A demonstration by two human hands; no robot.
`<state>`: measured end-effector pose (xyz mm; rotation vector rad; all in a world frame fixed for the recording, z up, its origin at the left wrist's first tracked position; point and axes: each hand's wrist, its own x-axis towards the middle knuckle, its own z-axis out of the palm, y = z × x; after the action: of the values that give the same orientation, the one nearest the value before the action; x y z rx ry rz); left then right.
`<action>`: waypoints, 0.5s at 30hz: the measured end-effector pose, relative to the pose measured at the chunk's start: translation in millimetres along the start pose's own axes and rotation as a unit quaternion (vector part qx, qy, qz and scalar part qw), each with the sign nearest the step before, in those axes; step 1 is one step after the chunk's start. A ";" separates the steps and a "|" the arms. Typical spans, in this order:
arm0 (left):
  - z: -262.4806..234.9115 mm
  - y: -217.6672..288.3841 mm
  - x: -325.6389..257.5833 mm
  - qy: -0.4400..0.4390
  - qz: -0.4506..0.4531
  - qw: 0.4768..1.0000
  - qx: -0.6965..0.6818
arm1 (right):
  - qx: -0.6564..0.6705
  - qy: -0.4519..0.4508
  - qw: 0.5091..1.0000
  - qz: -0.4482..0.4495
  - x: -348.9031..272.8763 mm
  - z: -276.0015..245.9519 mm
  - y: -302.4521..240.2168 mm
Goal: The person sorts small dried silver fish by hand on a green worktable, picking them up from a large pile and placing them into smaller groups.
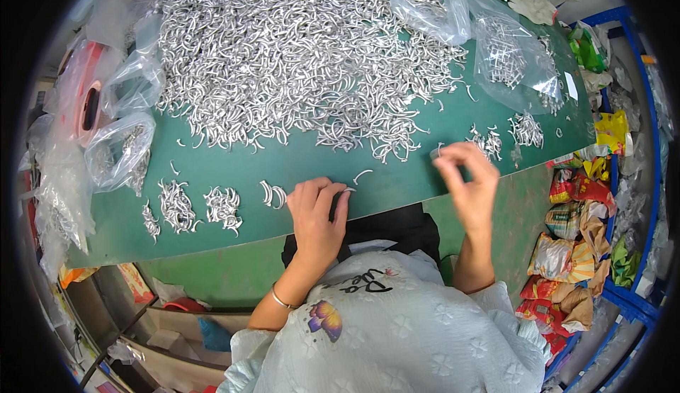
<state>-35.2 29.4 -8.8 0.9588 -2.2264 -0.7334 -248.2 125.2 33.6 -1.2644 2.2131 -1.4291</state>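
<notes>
Guiding from afar, I'm seeing the left hand (315, 214) resting half-curled, fingertips at a curved metal piece (349, 189), grip unclear; the right hand (476, 191) is hovering nearly pinched, contents unclear. Light pinching is probably suiting the loose piece (362, 175) just beyond the left.

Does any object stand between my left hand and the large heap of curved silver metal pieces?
Nothing visible stands between the left hand and the heap, only green tabletop; one loose curved silver piece lies to the right.
</notes>
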 end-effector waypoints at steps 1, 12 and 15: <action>1.3 -0.3 0.8 0.004 0.001 1.000 0.010 | -0.008 -0.046 0.997 -0.065 -0.9 8.7 -2.8; 0.9 12.5 2.3 -0.090 0.057 0.994 -0.014 | 0.008 -0.086 0.984 -0.158 0.2 50.4 1.8; 4.8 20.1 3.5 -0.068 0.060 0.996 -0.023 | -0.106 -0.078 0.975 -0.182 8.0 48.3 3.6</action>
<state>-49.4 39.6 2.8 0.7650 -2.3497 -0.8125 -226.9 88.9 8.4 -1.8646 2.1523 -1.1709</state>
